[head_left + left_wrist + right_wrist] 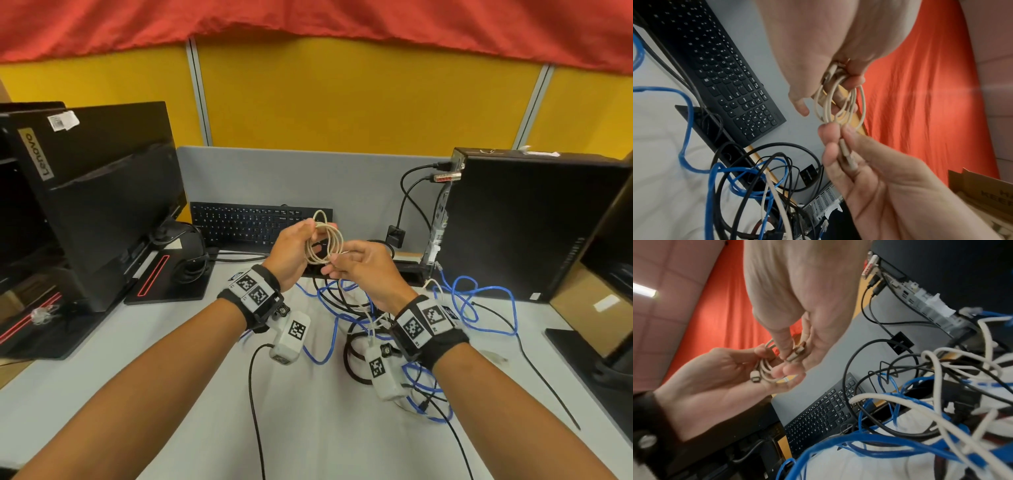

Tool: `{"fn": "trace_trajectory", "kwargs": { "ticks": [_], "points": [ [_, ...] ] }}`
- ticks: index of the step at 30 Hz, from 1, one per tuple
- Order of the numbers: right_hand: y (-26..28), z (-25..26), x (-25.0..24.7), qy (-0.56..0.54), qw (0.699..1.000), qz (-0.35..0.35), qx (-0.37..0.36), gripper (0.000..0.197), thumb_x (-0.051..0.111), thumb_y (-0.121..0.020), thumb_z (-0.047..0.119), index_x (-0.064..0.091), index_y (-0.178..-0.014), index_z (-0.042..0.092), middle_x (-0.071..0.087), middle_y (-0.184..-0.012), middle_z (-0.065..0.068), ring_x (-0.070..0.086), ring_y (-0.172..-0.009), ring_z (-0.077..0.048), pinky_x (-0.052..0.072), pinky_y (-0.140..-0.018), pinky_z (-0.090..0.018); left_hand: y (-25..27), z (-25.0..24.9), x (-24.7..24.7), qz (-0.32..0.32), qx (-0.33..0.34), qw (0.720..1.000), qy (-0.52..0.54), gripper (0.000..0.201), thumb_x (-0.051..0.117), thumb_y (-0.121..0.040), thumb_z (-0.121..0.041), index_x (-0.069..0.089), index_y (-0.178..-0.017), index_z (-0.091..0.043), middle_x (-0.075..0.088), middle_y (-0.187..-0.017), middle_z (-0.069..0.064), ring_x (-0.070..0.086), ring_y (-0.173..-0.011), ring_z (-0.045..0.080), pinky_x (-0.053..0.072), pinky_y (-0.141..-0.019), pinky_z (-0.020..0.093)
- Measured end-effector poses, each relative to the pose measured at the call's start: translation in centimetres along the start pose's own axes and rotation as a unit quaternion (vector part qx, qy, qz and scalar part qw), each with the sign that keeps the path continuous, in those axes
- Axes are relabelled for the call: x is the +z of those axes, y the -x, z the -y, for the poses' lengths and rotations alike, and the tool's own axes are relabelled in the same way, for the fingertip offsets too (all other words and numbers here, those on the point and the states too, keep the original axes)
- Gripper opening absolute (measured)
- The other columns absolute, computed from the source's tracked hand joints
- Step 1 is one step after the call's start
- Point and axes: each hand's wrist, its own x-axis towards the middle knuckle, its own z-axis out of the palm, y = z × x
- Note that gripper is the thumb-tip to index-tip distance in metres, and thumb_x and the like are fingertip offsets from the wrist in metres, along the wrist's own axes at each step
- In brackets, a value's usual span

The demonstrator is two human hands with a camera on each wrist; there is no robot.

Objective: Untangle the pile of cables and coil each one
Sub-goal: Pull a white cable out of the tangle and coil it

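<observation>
A thin beige cable (325, 244) is wound into a small coil held up above the desk, in front of the keyboard. My left hand (310, 229) grips the coil's upper left side between thumb and fingers. In the left wrist view, my right hand (835, 128) pinches the coil's lower edge, and the cable's beige plug end (846, 155) lies along its fingers. A second plug (755, 378) rests in the left palm. Below the hands a tangled pile lies on the desk: a blue cable (479, 308), a thick black cable (354, 359) and a white cable (375, 318).
A black keyboard (253, 222) lies behind the hands. To the left stand a monitor (102, 205) and a headset (191, 255). A black desktop computer (531, 222) with plugged cables stands at the right, beside another monitor's base (589, 342). A thin black lead (253, 404) runs toward me.
</observation>
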Motion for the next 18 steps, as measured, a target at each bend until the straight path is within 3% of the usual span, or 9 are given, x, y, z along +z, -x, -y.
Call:
{"fn": "trace_trajectory", "kwargs": {
  "ticks": [4, 7, 9, 11, 12, 15, 18],
  "points": [
    [-0.5, 0.3, 0.9, 0.059, 0.997, -0.054, 0.023, 0.014, 0.07, -0.093, 0.002, 0.068, -0.104, -0.005, 0.077, -0.082, -0.016, 0.078, -0.078, -0.022, 0.063, -0.077, -0.032, 0.0, 1.2, 0.0, -0.065, 0.0, 0.997, -0.03, 0.042, 0.03, -0.11, -0.019, 0.063, -0.117, 0.005, 0.067, -0.123, 0.02, 0.063, -0.115, 0.024, 0.046, -0.105, 0.045],
    [-0.8, 0.6, 1.2, 0.108, 0.99, -0.085, 0.035, 0.014, 0.073, -0.09, 0.001, 0.066, -0.103, -0.001, 0.077, -0.079, -0.013, 0.078, -0.073, -0.018, 0.064, -0.075, -0.033, -0.2, 1.9, -0.3, -0.096, 0.019, 0.991, -0.093, 0.042, 0.032, -0.109, -0.02, 0.06, -0.119, 0.011, 0.069, -0.116, 0.018, 0.065, -0.106, 0.022, 0.049, -0.103, 0.045],
    [-0.8, 0.5, 1.3, 0.132, 0.985, -0.108, 0.021, 0.016, 0.073, -0.089, 0.001, 0.064, -0.103, 0.003, 0.076, -0.077, -0.009, 0.077, -0.069, -0.017, 0.064, -0.071, -0.032, -0.3, 2.0, -0.6, -0.102, 0.047, 0.977, -0.18, 0.04, 0.033, -0.109, -0.022, 0.064, -0.117, 0.002, 0.069, -0.113, 0.019, 0.065, -0.098, 0.021, 0.054, -0.093, 0.035],
    [-0.6, 0.5, 1.1, 0.144, 0.984, -0.108, 0.001, 0.017, 0.073, -0.09, 0.001, 0.063, -0.103, 0.007, 0.074, -0.076, -0.005, 0.077, -0.067, -0.016, 0.064, -0.069, -0.031, -0.4, 2.1, -1.0, -0.103, 0.078, 0.959, -0.253, 0.038, 0.034, -0.109, -0.023, 0.065, -0.117, -0.004, 0.07, -0.11, 0.016, 0.063, -0.087, 0.01, 0.051, -0.079, 0.017],
    [-0.4, 0.5, 1.1, 0.149, 0.985, -0.088, -0.001, 0.016, 0.071, -0.09, 0.0, 0.064, -0.104, 0.007, 0.074, -0.078, -0.006, 0.077, -0.067, -0.017, 0.064, -0.07, -0.031, -0.4, 2.2, -1.1, -0.1, 0.085, 0.954, -0.268, 0.037, 0.034, -0.109, -0.024, 0.065, -0.117, -0.004, 0.07, -0.108, 0.014, 0.061, -0.085, 0.008, 0.05, -0.078, 0.017],
    [-0.2, 0.6, 1.0, 0.193, 0.981, -0.021, 0.009, 0.02, 0.063, -0.092, -0.006, 0.068, -0.109, 0.003, 0.075, -0.085, -0.012, 0.077, -0.071, -0.021, 0.064, -0.072, -0.033, -0.5, 2.6, -1.2, -0.105, 0.082, 0.959, -0.249, 0.037, 0.035, -0.109, -0.023, 0.065, -0.113, -0.001, 0.068, -0.099, 0.012, 0.064, -0.094, 0.02, 0.054, -0.09, 0.037],
    [-0.2, 0.9, 0.8, 0.225, 0.974, 0.006, 0.011, 0.028, 0.058, -0.091, -0.01, 0.063, -0.115, 0.005, 0.076, -0.092, -0.012, 0.076, -0.074, -0.02, 0.056, -0.059, -0.018, -0.3, 2.8, -0.8, -0.091, 0.062, 0.981, -0.16, 0.034, 0.034, -0.109, -0.02, 0.063, -0.108, -0.003, 0.071, -0.107, 0.016, 0.068, -0.107, 0.026, 0.054, -0.098, 0.042]
  ]
}}
